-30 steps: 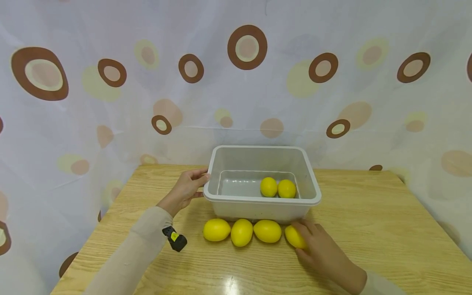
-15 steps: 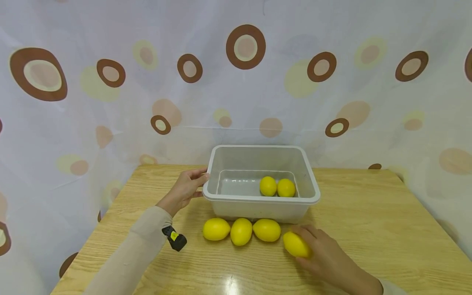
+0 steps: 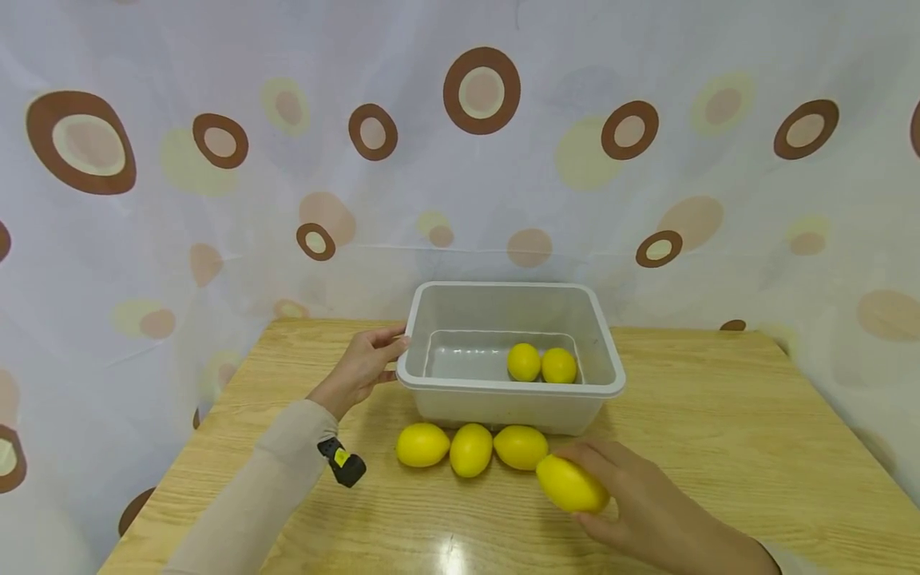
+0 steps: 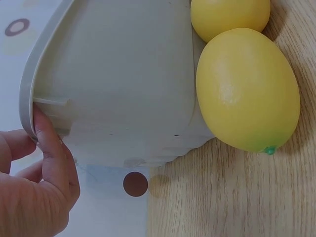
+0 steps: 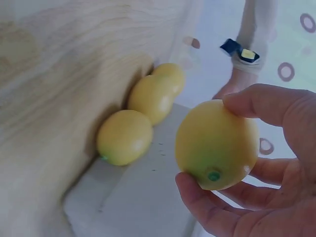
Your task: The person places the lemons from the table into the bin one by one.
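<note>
Holds a lemon (image 3: pixel 573 485) in the right hand (image 3: pixel 650 499), pinches the rim of a white box (image 3: pixel 503 409) with the left (image 3: pixel 358 370).

Keeps thumb and fingers curled round the fruit, above the bench (image 3: pixel 719 439), at the near right of the box, well apart from the left hand; shows three more lemons (image 3: pixel 471 450) in a row between, two (image 3: pixel 524 362) inside.

Green-tipped yellow lemon (image 3: pixel 571 485), tilted, apparently lifted near upright pale bin (image 3: pixel 506 409).
</note>
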Action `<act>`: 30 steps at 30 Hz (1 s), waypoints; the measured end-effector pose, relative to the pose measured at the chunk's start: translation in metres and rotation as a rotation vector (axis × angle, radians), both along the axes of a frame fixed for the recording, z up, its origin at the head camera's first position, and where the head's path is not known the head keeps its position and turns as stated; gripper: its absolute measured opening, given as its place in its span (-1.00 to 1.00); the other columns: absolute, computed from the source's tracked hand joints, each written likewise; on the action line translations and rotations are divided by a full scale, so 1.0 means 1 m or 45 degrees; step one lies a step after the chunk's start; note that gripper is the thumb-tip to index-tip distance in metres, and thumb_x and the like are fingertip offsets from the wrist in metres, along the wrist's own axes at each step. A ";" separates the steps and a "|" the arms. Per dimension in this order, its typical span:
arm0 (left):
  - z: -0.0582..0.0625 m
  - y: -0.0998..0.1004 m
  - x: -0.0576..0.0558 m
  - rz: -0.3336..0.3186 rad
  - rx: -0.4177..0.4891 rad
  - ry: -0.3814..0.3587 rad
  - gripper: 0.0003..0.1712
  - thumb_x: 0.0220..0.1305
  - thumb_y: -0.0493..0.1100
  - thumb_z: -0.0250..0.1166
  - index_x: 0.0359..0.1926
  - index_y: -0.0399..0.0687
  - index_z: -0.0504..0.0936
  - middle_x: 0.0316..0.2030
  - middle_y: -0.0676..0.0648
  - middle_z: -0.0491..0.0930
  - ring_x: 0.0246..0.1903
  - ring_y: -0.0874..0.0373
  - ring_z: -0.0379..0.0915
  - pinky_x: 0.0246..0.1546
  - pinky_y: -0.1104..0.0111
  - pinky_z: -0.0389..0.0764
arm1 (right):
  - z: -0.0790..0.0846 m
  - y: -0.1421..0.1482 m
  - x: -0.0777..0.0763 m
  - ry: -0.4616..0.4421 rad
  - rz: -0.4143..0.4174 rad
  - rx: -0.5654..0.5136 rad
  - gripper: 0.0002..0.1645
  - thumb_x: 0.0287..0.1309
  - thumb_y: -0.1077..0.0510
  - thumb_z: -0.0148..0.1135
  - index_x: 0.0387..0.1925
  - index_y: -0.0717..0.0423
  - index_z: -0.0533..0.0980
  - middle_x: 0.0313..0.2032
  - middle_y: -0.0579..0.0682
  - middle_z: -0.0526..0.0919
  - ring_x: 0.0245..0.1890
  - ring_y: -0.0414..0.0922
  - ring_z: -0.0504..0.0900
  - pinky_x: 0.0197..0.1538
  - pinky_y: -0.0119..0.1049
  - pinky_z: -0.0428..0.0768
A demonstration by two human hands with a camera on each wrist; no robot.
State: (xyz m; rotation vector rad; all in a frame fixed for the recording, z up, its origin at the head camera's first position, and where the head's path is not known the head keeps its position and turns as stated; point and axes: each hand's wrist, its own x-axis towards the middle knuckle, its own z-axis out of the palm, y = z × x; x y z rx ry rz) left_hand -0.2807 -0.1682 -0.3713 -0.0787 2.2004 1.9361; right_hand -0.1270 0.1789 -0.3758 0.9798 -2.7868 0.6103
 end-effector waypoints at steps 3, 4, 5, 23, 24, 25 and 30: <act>-0.001 0.000 0.000 -0.002 0.011 0.003 -0.50 0.42 -0.18 0.12 0.34 -0.07 0.37 0.19 -0.22 0.44 -0.17 0.14 0.49 -0.28 0.37 0.63 | 0.013 -0.002 0.002 0.062 0.031 -0.015 -0.20 -0.14 0.08 0.50 0.21 -0.10 0.40 0.12 -0.07 0.49 0.02 -0.13 0.54 0.01 -0.12 0.61; -0.001 0.000 0.000 -0.003 0.016 0.005 -0.50 0.42 -0.18 0.12 0.34 -0.07 0.37 0.19 -0.22 0.44 -0.17 0.14 0.49 -0.28 0.37 0.63 | 0.018 -0.002 0.002 0.079 0.033 -0.022 -0.19 -0.14 0.09 0.51 0.22 -0.11 0.40 0.12 -0.08 0.49 0.01 -0.13 0.54 0.00 -0.12 0.62; -0.001 0.000 0.000 -0.004 0.021 0.006 -0.50 0.42 -0.18 0.12 0.35 -0.07 0.37 0.19 -0.22 0.44 -0.17 0.14 0.49 -0.28 0.37 0.63 | 0.022 -0.002 0.002 0.107 0.033 -0.032 -0.18 -0.16 0.10 0.51 0.22 -0.12 0.40 0.11 -0.09 0.49 0.00 -0.14 0.55 -0.02 -0.14 0.62; -0.004 0.001 -0.001 -0.010 0.042 0.030 -0.51 0.42 -0.20 0.11 0.34 -0.10 0.37 0.18 -0.24 0.44 -0.15 0.10 0.52 -0.26 0.36 0.65 | 0.091 0.008 -0.012 0.432 0.052 -0.381 -0.29 0.08 -0.05 0.38 0.24 0.06 0.39 0.14 -0.07 0.50 -0.04 -0.32 0.48 -0.08 -0.66 0.49; -0.005 0.000 -0.001 -0.008 0.042 0.030 -0.51 0.42 -0.19 0.11 0.34 -0.09 0.38 0.18 -0.24 0.44 -0.16 0.12 0.52 -0.26 0.37 0.65 | 0.095 0.008 -0.015 0.440 0.059 -0.388 -0.25 0.00 0.07 0.45 0.24 0.08 0.39 0.14 -0.06 0.50 -0.05 -0.32 0.49 -0.08 -0.66 0.50; -0.005 0.000 -0.001 -0.008 0.040 0.029 -0.51 0.42 -0.19 0.11 0.34 -0.09 0.38 0.17 -0.24 0.44 -0.17 0.12 0.52 -0.27 0.37 0.65 | 0.098 0.007 -0.018 0.447 0.063 -0.393 -0.21 -0.09 0.19 0.49 0.23 0.09 0.39 0.13 -0.04 0.50 -0.05 -0.32 0.49 -0.09 -0.66 0.51; -0.004 0.000 -0.001 -0.001 0.059 0.019 -0.50 0.42 -0.19 0.12 0.34 -0.11 0.37 0.19 -0.25 0.43 -0.11 0.05 0.51 -0.27 0.38 0.65 | 0.119 0.001 -0.038 0.456 0.051 -0.429 -0.11 -0.25 0.39 0.52 0.23 0.13 0.40 0.13 -0.01 0.51 -0.03 -0.26 0.50 -0.11 -0.65 0.53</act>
